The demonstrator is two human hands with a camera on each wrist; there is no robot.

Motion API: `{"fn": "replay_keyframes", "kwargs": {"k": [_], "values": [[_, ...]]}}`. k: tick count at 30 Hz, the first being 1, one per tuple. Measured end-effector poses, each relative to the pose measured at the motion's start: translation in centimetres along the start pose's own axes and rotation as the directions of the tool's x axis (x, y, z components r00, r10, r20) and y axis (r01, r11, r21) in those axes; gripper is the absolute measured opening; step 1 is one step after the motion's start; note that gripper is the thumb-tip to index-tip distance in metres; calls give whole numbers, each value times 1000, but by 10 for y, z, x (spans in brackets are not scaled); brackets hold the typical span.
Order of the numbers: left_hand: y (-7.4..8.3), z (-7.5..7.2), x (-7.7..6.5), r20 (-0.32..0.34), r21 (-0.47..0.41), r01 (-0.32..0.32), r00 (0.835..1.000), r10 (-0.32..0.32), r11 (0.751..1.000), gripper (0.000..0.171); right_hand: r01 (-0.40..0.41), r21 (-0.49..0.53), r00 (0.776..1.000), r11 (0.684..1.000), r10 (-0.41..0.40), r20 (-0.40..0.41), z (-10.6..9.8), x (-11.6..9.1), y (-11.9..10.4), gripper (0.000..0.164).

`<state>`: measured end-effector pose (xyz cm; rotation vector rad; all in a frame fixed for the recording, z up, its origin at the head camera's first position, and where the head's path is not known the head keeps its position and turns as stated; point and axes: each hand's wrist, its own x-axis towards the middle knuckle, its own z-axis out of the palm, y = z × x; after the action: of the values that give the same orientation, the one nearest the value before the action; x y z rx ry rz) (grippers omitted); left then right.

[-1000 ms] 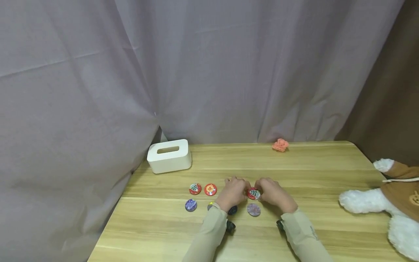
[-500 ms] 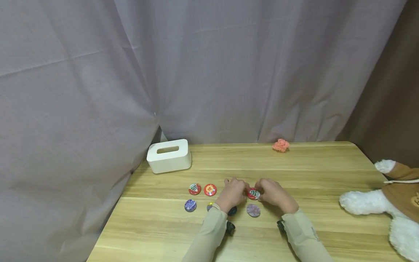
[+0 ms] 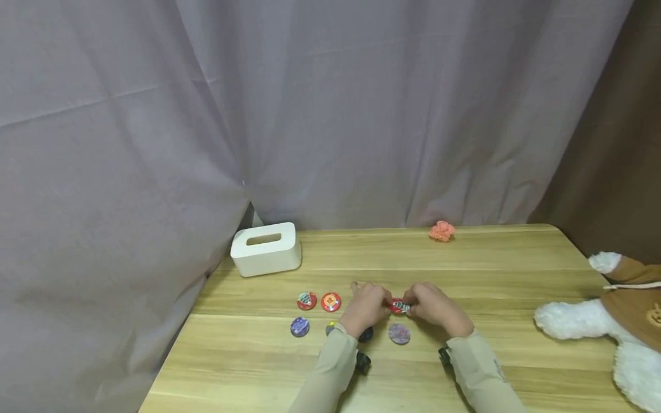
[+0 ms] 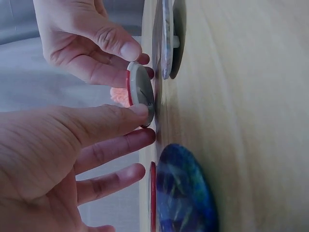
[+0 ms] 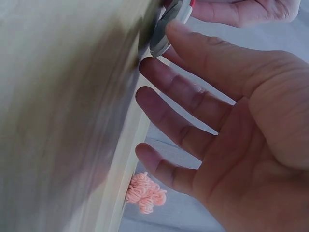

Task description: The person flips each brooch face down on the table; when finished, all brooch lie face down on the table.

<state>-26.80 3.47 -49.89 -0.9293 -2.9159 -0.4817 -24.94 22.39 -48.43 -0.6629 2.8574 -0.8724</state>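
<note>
Between both hands is a red round badge [image 3: 399, 306] with a green-and-white tree picture, tilted so its grey back [image 4: 141, 87] shows in the left wrist view. My left hand [image 3: 365, 308] pinches its left edge with thumb and fingers. At the opposite edge, my right hand [image 3: 435, 308] pinches it too; its other fingers are spread in the right wrist view. Just nearer lies a pale purple badge [image 3: 399, 334]. A dark badge [image 3: 366, 334] and a grey-and-yellow badge [image 3: 331, 328] are partly hidden by the left hand and wrist.
Left of the hands lie another red tree badge [image 3: 307, 300], a red-and-orange badge [image 3: 331, 302] and a purple-blue badge [image 3: 300, 327]. A white tissue box [image 3: 266, 250] stands at the back left of the wooden table [image 3: 248, 367]. Further off are a coral yarn flower [image 3: 442, 231] and a plush toy [image 3: 578, 319].
The red tree badge between the hands has tipped and now looks flatter in the head view. Both hands keep hold of it in nearly the same place. The other badges lie as before.
</note>
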Motion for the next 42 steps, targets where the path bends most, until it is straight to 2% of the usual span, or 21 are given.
{"fn": "replay_keyframes", "kwargs": {"k": [11, 20, 27, 36, 42], "values": [[-4, -2, 0, -81, -20, -34, 996, 33, 999, 6, -11, -3, 1000, 1000, 11, -27, -7, 0, -2, 8], [-6, -2, 0, -150, -9, -62, 987, 60, 998, 5, -32, -33, 997, 999, 29, -72, -6, 4, -2, 14], [-4, -7, 0, -144, -18, -52, 988, 49, 998, 7, -32, -23, 995, 999, 30, -91, -5, 5, -3, 13], [-2, -8, 0, -127, 15, -43, 991, 45, 999, 7, -23, 0, 995, 1000, 23, -97, 0, 5, -1, 16], [-1, -5, 1, -104, -27, -26, 994, 23, 999, 7, -5, 15, 994, 1000, 7, -106, 3, 2, -4, 22]]}}
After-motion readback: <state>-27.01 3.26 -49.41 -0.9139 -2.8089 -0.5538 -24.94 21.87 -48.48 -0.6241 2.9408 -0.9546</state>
